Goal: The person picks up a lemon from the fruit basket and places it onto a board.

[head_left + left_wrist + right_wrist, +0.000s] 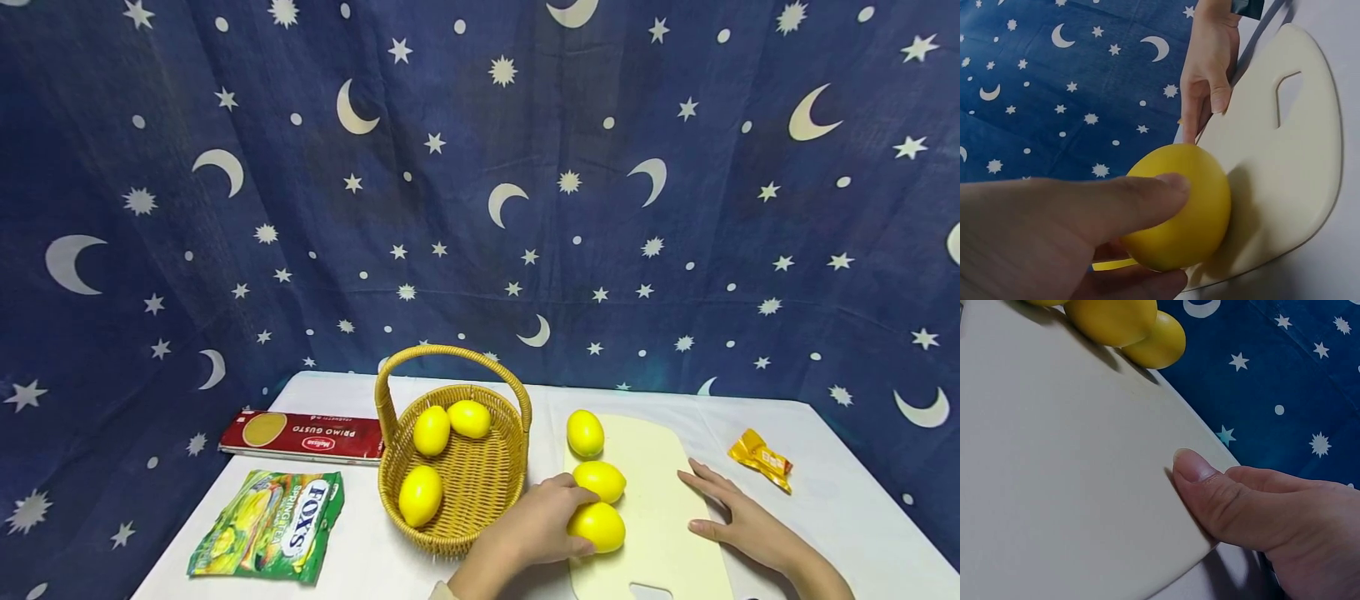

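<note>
My left hand (542, 523) grips a yellow lemon (597, 527) at the left side of a cream cutting board (660, 533). In the left wrist view, the thumb lies across that lemon (1200, 212) and fingers curl under it. Just behind it on the board is a second lemon (600, 482), and a third lemon (585, 432) lies at the board's far left corner. My right hand (738, 521) rests at the board's right edge, fingers extended. The right wrist view shows its thumb (1200, 481) on the board's surface near the rim.
Left of the board stands a wicker basket (480, 492) with a tall handle, holding several lemons. A red spaghetti pack (307, 435) and a green FOX'S bag (270, 525) lie farther left. An orange-gold wrapped packet (761, 458) is at the right. A starry curtain (480, 208) hangs behind.
</note>
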